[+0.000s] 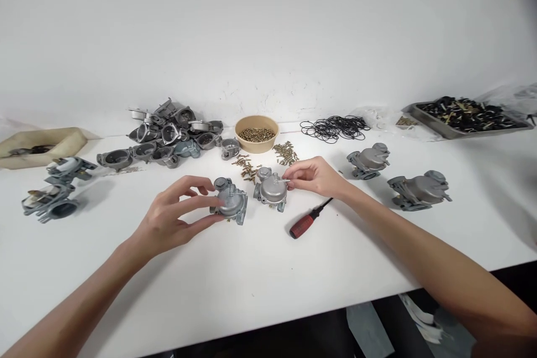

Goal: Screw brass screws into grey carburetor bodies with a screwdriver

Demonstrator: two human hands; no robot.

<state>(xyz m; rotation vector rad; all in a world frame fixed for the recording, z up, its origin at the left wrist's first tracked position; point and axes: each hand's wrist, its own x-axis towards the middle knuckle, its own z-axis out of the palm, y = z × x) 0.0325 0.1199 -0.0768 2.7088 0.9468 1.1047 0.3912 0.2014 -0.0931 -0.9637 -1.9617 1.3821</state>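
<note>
Two grey metal carburetors stand side by side on the white table, bowl side up. My left hand (pixel 178 212) has its fingers and thumb around the left carburetor (pixel 231 201). At the right carburetor (pixel 272 189), my right hand (pixel 312 176) pinches the thin spout on its bowl. A screwdriver (pixel 302 226) with a red handle lies just below my right hand. Behind the two carburetors are small loose brass screws (pixel 245 166) and a second cluster of brass screws (pixel 286 153).
A tan bowl (pixel 257 148) of screws stands behind. Carburetor bodies (pixel 170 134) are piled at back left, more (pixel 59 196) nearer. Black rubber rings (pixel 335 128) lie at the back. Two carburetors (pixel 422 190) stand right, before a metal tray (pixel 455 133). A yellowish container (pixel 71 137) sits far left.
</note>
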